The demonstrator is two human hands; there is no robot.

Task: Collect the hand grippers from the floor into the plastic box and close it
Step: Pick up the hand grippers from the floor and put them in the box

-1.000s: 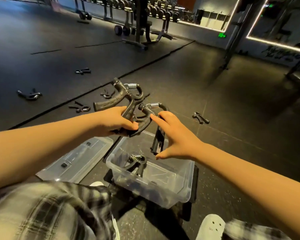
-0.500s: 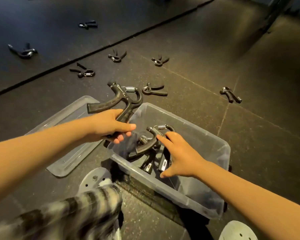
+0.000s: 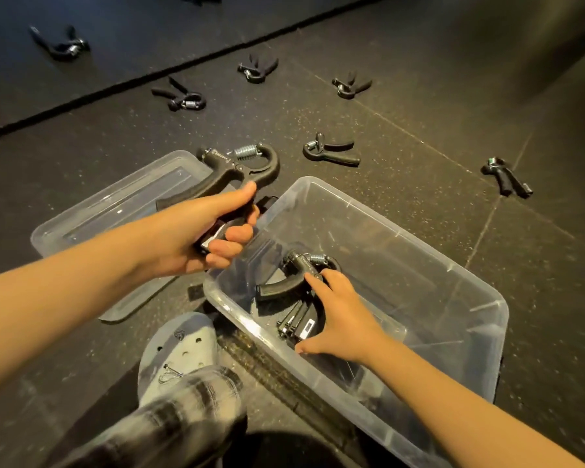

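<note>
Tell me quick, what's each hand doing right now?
Left hand: closed, gripping a black hand gripper.
Right hand: on a second gripper inside the plastic box; grip cannot be told.
</note>
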